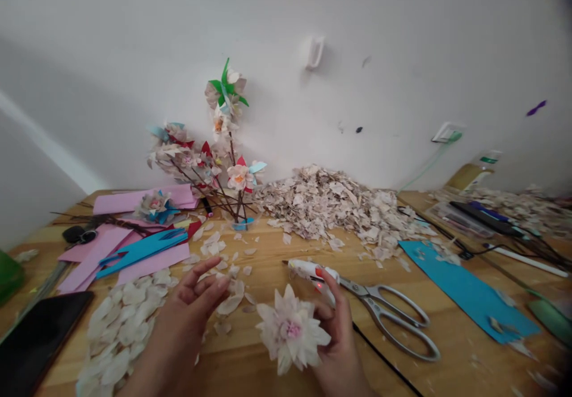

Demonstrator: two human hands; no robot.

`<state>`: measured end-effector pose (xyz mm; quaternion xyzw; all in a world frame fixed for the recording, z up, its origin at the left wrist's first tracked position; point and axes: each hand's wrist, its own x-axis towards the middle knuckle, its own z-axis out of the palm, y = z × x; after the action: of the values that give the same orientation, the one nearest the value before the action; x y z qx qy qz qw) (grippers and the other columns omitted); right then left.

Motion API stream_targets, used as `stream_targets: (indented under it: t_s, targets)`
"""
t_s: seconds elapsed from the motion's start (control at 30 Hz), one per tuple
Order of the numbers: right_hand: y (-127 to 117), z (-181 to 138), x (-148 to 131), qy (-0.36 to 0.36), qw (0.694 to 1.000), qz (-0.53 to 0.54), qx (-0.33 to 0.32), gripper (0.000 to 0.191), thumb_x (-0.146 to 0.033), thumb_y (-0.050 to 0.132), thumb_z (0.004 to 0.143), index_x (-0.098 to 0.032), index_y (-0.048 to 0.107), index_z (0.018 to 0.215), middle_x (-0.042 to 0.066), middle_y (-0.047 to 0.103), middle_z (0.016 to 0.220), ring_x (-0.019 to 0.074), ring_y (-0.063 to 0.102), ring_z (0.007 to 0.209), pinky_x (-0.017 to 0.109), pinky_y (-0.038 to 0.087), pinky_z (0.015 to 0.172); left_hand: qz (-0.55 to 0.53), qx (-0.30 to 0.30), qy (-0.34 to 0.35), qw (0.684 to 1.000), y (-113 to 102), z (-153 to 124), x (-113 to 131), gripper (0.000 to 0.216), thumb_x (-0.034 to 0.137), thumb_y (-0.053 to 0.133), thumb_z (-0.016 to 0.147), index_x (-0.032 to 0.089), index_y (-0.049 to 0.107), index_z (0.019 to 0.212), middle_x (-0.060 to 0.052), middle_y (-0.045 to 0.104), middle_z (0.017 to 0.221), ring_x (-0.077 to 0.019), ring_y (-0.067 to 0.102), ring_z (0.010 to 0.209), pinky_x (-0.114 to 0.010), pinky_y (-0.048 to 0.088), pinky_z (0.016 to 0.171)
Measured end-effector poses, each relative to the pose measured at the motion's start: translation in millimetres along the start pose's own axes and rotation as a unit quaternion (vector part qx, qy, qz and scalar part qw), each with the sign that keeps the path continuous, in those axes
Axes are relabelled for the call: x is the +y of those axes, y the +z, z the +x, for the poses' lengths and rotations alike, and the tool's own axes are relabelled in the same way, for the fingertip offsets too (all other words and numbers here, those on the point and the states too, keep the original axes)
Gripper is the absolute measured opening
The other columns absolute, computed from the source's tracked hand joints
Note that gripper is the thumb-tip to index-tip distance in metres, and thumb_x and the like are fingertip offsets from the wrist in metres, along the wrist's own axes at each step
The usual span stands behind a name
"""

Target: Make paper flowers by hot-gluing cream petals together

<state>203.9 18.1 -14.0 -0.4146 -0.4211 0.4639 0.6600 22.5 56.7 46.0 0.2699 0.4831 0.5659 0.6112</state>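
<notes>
My right hand (337, 331) holds a handmade flower (292, 328) with pointed off-white petals and a pink centre, turned toward me. Just behind its fingers is a white hot glue gun (304, 269) with a small red light; whether the fingers touch it I cannot tell. My left hand (192, 304) is above the table, left of the flower, fingers loosely bent and apart with nothing visible in them. Below and beside it lie loose pale petals (230, 304) and a spread of larger petals (129, 307). Silver-handled scissors (393, 319) rest to the right of the glue gun.
Finished flowers on twigs (239, 176) stand at the back left, near pink paper strips (154, 263) and blue paper (143, 251). A petal heap (339, 206) lies along the wall. A blue sheet (469, 290) lies right, a phone (42, 343) left. A black cord (384, 358) crosses the front.
</notes>
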Motion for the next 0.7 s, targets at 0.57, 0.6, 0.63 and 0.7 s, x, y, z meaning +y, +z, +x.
stream_targets:
  t_s: [0.57,0.6,0.63,0.7]
  targets:
    - [-6,6,-6,-0.087,0.994,-0.005,0.067,0.068,-0.006,0.071,0.062,-0.034,0.041,0.116,-0.007,0.064,0.075,0.0108,0.062,0.061,0.019,0.048,0.057,-0.005,-0.054,-0.035,0.998,-3,5,-11,0.054,0.022,0.085,0.050,0.022,0.050,0.091,0.002,0.074,0.067,-0.0178,0.072,0.070,-0.024,0.058,0.068]
    - [-8,7,-5,-0.091,0.994,-0.011,0.063,0.068,-0.004,0.071,0.062,-0.034,0.041,0.117,-0.007,0.063,0.073,0.0105,0.062,0.060,0.018,0.048,0.057,0.000,-0.059,-0.035,0.998,-3,6,-12,0.053,0.022,0.084,0.051,0.022,0.049,0.092,0.002,0.075,0.069,-0.0180,0.071,0.072,-0.024,0.058,0.067]
    - [-9,7,-4,-0.097,0.993,-0.018,0.060,0.069,-0.003,0.070,0.062,-0.034,0.041,0.117,-0.008,0.063,0.071,0.0102,0.062,0.059,0.018,0.048,0.057,0.007,-0.062,-0.038,0.997,-3,6,-12,0.053,0.022,0.084,0.052,0.022,0.049,0.092,0.002,0.075,0.069,-0.0178,0.071,0.072,-0.023,0.058,0.065]
    - [-10,8,-3,-0.113,0.991,-0.037,0.058,0.069,-0.002,0.068,0.064,-0.034,0.040,0.118,-0.008,0.063,0.070,0.0098,0.062,0.058,0.018,0.048,0.057,0.020,-0.064,-0.042,0.997,-3,6,-13,0.054,0.023,0.083,0.053,0.022,0.050,0.095,0.003,0.074,0.066,-0.0167,0.071,0.071,-0.021,0.057,0.060]
